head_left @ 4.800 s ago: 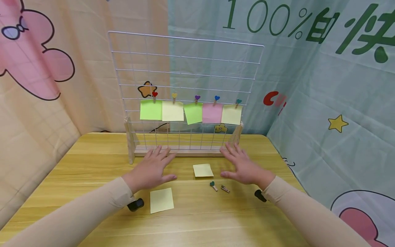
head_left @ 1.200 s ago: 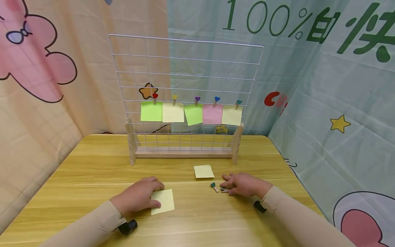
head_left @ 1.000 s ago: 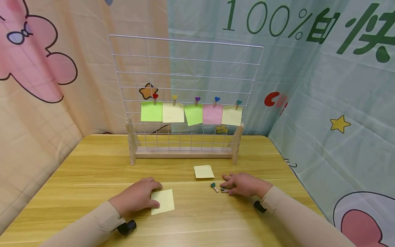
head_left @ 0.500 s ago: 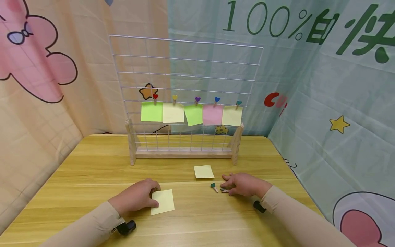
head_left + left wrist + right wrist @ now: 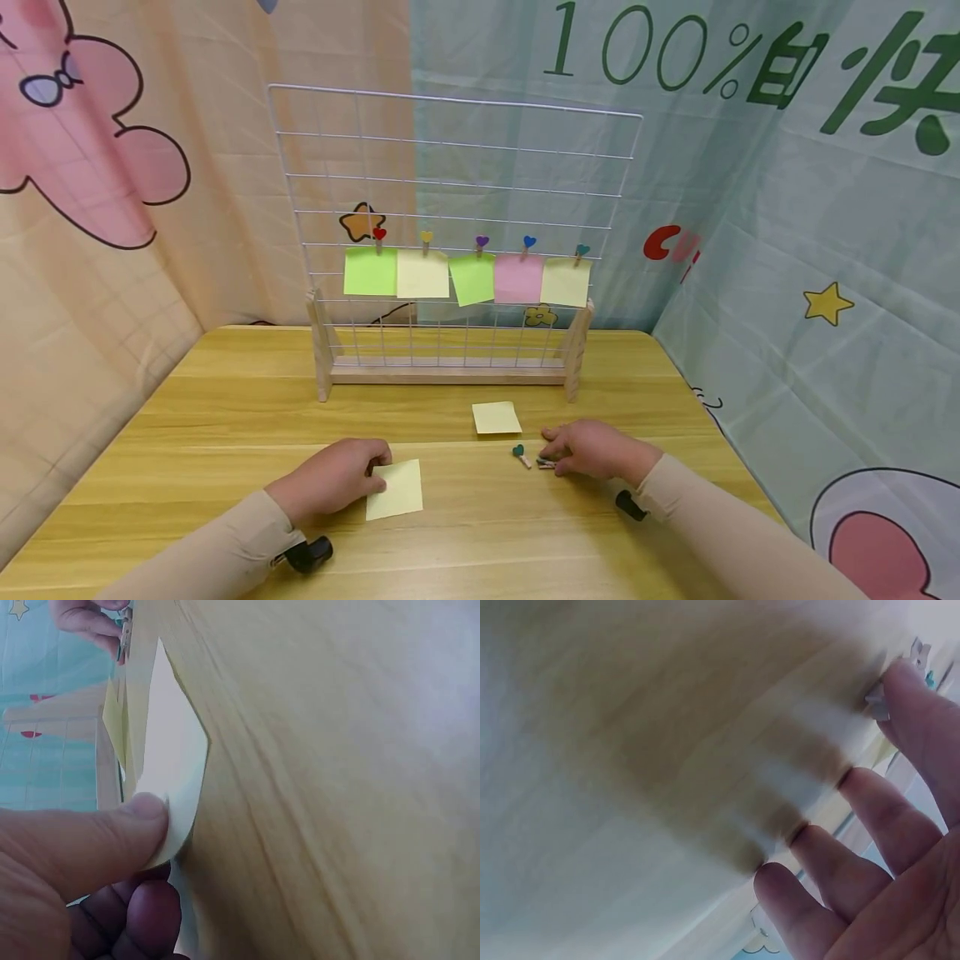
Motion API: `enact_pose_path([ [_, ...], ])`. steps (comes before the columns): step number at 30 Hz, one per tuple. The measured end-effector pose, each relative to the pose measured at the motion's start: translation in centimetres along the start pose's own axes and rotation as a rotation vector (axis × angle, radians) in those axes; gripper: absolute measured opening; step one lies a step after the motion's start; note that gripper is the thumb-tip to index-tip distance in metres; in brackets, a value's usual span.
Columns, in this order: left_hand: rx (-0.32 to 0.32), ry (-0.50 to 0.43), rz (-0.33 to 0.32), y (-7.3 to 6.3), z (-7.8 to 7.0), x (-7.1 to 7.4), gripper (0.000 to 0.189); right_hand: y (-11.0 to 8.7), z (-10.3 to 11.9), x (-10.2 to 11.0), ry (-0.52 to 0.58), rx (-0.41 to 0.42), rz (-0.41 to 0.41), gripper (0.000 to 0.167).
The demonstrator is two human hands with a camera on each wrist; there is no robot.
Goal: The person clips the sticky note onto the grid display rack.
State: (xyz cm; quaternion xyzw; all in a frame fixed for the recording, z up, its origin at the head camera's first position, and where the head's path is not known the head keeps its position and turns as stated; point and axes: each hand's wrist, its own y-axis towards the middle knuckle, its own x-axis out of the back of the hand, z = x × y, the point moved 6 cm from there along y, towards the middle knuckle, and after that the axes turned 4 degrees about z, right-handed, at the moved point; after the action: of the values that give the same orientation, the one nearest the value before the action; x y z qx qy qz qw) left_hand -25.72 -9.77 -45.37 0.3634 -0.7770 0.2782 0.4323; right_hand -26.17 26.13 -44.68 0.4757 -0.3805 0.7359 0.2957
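My left hand [image 5: 337, 477] pinches the left edge of a pale yellow sticky note [image 5: 400, 490] lying near the front of the table. In the left wrist view its thumb is on top, fingers curl underneath, and the note's held edge bends up off the wood. At the right, my right hand [image 5: 600, 450] has thumb and forefinger at a small wooden clothespin [image 5: 546, 464] on the table, seemingly pinching it. Its other fingers [image 5: 870, 799] spread with tips down at the tabletop. Just left of that hand lies another clothespin [image 5: 521, 455] with a dark green heart.
A second pale yellow note [image 5: 497, 418] lies behind the clothespins. At the back stands a white wire grid rack [image 5: 450, 375] on a wooden base. Several notes, including a pink one [image 5: 518, 279], hang on it by heart-topped clothespins. Printed curtains [image 5: 750, 208] surround the table [image 5: 247, 392].
Both hands were spread flat above the table earlier; they have come down to the note and the clothespin. Over the last half second, the left thumb shifts slightly up along the note's edge.
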Motion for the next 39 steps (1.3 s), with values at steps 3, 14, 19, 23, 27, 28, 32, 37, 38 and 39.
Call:
enact_pose_path([
  [3,0.008,0.0,-0.017,0.0,0.1,0.1,0.013,0.0,0.3,0.1,-0.008,-0.004,-0.02,0.029],
  [14,0.068,-0.103,-0.099,0.7,0.5,0.9,0.008,-0.1,0.8,0.2,-0.079,0.045,-0.111,0.014],
  [19,0.08,-0.129,-0.14,1.0,1.0,1.3,0.013,0.0,0.8,0.0,-0.091,0.046,-0.119,0.013],
  [23,0.083,-0.159,-0.164,1.3,1.5,1.7,0.015,0.1,0.8,0.0,-0.097,0.048,-0.121,0.011],
  [27,0.069,-0.176,-0.183,1.8,1.7,2.1,0.016,0.1,0.8,0.0,-0.101,0.058,-0.134,0.009],
  [28,0.067,-0.18,-0.189,1.9,1.8,2.2,0.016,0.1,0.8,0.0,-0.098,0.056,-0.136,0.009],
  [32,0.077,-0.203,-0.2,2.5,1.7,2.8,0.02,0.1,0.7,-0.1,-0.087,0.047,-0.142,0.006],
  [37,0.08,-0.228,-0.214,3.2,1.5,3.4,0.025,0.1,0.6,-0.2,-0.085,0.033,-0.136,0.004],
  [38,0.081,-0.233,-0.218,3.4,1.6,3.5,0.025,0.1,0.6,-0.2,-0.083,0.029,-0.134,0.005],
  [39,0.084,-0.239,-0.221,3.5,1.6,3.6,0.025,0.2,0.6,-0.2,-0.081,0.025,-0.132,0.006],
])
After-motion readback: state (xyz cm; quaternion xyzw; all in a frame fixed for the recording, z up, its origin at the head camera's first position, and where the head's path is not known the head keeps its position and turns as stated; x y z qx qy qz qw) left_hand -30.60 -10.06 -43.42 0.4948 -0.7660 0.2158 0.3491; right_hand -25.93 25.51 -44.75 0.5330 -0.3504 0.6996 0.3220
